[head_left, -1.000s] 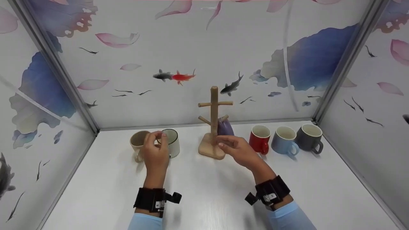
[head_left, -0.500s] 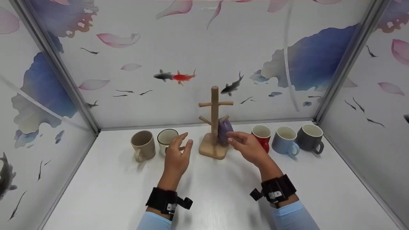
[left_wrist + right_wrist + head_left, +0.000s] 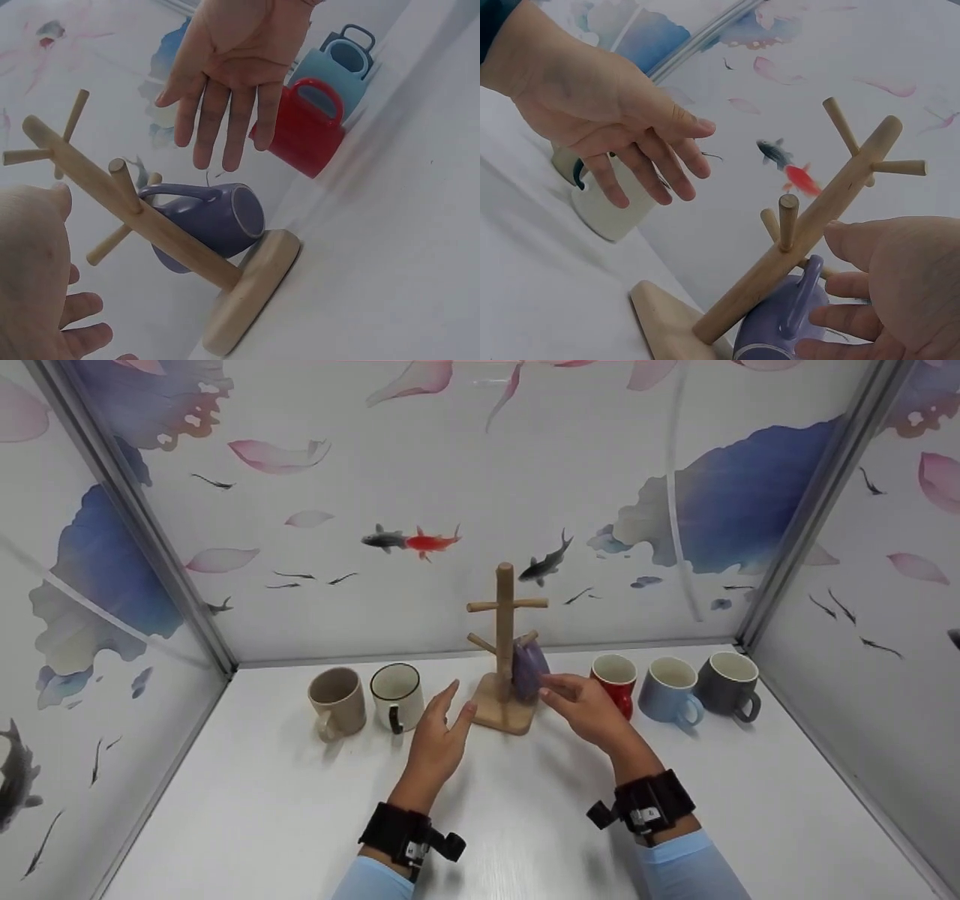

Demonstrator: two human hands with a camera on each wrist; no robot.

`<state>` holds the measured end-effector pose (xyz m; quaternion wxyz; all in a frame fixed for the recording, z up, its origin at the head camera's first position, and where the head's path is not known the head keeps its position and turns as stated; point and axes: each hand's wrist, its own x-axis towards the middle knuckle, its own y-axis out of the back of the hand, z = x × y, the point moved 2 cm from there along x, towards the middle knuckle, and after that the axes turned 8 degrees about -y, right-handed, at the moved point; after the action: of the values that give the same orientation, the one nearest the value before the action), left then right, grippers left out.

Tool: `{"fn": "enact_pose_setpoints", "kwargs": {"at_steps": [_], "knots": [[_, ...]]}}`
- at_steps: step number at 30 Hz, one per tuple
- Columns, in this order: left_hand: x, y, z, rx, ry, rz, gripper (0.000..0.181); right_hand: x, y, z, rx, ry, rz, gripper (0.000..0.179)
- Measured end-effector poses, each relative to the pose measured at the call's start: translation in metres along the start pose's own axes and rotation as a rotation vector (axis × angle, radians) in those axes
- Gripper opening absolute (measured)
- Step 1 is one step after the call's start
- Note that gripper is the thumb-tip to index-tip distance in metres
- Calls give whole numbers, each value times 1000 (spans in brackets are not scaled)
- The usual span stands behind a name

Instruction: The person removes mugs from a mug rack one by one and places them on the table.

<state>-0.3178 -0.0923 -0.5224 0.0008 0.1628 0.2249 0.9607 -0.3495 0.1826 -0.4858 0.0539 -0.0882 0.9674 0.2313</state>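
Observation:
A wooden mug tree (image 3: 505,619) stands at the back middle of the white table. From one of its lower pegs a purple mug (image 3: 214,221) hangs by the handle, tilted, its bottom facing out close to the base. My left hand (image 3: 437,744), fingers extended and thumb apart, is in front and to the left of the tree, holding nothing. Just right of the purple mug is my right hand (image 3: 589,711); its fingertips overlap the mug's edge in the head view. The left wrist view shows the right palm with loosely straight fingers and nothing in them.
A beige mug (image 3: 343,711) and a white mug (image 3: 405,701) with a black rim and handle stand upright on the left. On the right, a red mug (image 3: 615,682), a light blue mug (image 3: 660,699) and a dark grey mug (image 3: 724,691) form a row. Printed panels enclose the table.
My left hand has moved right, from over the left mugs to before the tree. My right hand has shifted slightly right, away from the tree's post, uncovering the purple mug.

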Motion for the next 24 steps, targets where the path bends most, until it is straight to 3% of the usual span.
{"fn": "enact_pose_setpoints", "kwargs": {"at_steps": [5,12,18,24], "knots": [[-1,-1,0,3,7,-39,73,2,1,1,-7,-26,2,55],[0,-4,2,-23,-5,-48,73,0,8,-10,52,8,6,55],[-3,-5,5,-30,15,-56,71,3,17,-38,55,84,84,52],[-5,-10,10,-68,22,-98,73,8,34,-76,42,106,193,57]]}}
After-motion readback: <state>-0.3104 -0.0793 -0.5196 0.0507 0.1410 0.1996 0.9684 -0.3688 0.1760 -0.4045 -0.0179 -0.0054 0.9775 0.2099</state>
